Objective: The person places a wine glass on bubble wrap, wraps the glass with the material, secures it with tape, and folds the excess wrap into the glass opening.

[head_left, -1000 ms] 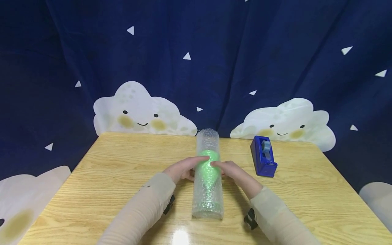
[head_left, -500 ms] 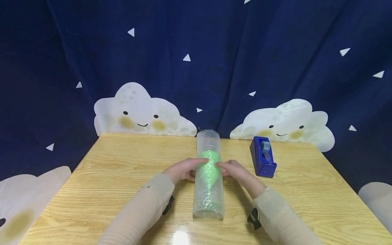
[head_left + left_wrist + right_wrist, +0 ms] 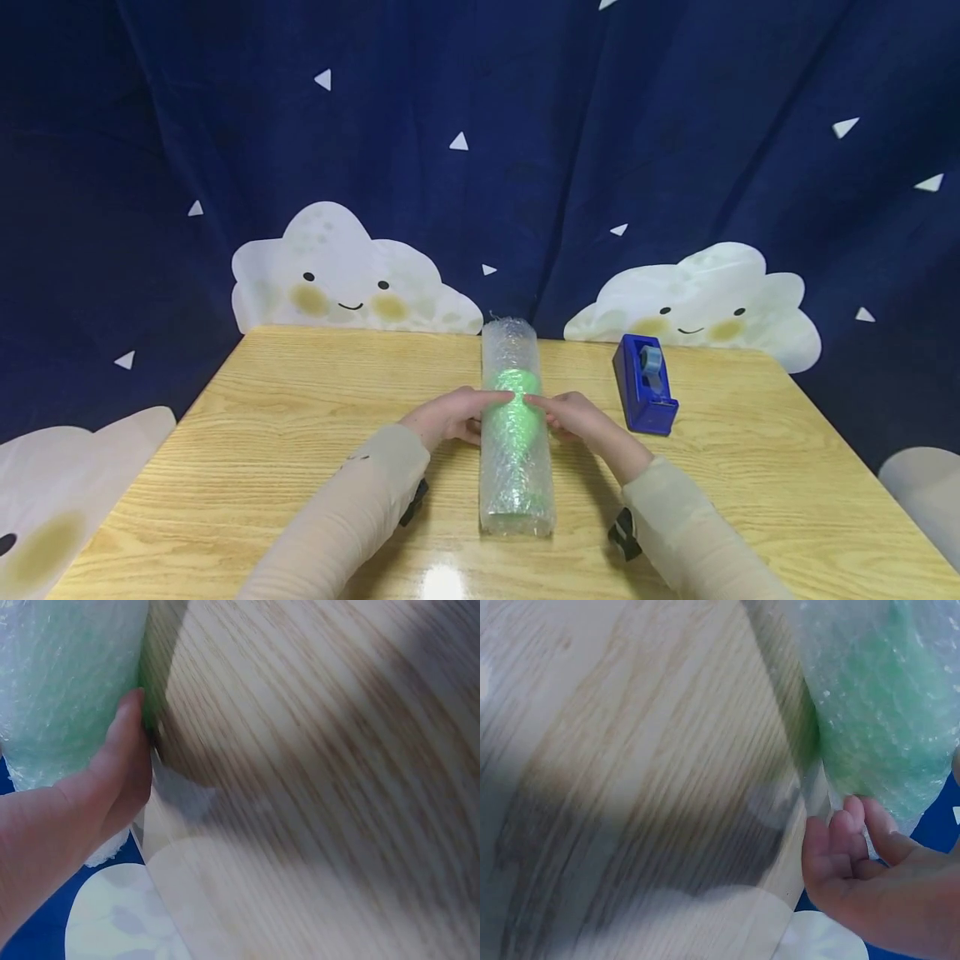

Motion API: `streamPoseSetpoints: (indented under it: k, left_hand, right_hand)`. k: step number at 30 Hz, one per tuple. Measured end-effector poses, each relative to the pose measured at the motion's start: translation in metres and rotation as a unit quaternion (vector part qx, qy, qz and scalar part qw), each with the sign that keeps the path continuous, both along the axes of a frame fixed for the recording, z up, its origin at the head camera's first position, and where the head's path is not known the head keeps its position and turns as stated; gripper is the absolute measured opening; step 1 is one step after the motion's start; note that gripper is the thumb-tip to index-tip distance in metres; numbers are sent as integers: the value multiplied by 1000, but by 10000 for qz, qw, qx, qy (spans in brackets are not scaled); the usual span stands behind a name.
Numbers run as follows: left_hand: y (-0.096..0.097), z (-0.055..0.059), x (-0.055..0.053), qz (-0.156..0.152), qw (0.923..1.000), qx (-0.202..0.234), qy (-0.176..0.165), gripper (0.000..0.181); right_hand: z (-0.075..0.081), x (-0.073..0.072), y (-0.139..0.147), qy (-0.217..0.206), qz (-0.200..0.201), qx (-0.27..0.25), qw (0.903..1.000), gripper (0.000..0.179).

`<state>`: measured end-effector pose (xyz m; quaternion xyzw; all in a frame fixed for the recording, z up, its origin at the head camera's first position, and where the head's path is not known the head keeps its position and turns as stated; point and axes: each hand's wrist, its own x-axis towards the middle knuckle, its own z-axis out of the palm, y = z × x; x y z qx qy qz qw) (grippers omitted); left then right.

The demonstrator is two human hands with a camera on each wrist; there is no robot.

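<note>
Bubble-wrap roll (image 3: 515,433) with a green object inside lies mid-desk (image 3: 262,433), its long axis running from near edge to far edge. Your left hand (image 3: 450,414) and right hand (image 3: 573,417) flank it, fingertips resting on top, fingers loosely extended. Blue tape dispenser (image 3: 645,383) sits toward the far right corner.

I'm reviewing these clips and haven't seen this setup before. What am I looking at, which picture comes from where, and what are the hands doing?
No machine here: a person works with bare hands. The wide picture comes from a head-worn camera; the two close ones from cameras on each wrist. On the wooden table lies a bubble-wrap roll with something green inside. The left hand and right hand touch its sides, fingertips meeting on top. A blue tape dispenser stands to the right, untouched. Behind hangs a dark blue curtain with clouds.
</note>
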<state>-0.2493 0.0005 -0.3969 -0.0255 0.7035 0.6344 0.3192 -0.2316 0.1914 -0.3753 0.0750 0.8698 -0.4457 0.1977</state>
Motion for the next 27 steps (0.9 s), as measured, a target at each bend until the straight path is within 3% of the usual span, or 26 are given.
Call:
streamPoseSetpoints:
  k: [3,7,14,22,27]
  left_hand:
    - [-1,-2,-1,59,9997,194,-109,57]
    - [-3,-3,-2,41,9989,424,-204,48]
    - [-6,-2,-1,-212,9990,392,-9,49]
    - [-4,-6,-3,-140,9994,319,-18,54]
    - [-2,-5,-2,-138,9992,382,-68,51]
  right_hand:
    - [0,1,2,3,-35,8,10000,45]
    - [0,2,5,16,-74,-22,10000,68]
    - [0,1,8,163,-233,-180,9994,54]
    - [6,2,2,154,-300,120,9994,62]
    - [4,2,1,268,-112,295,9991,56]
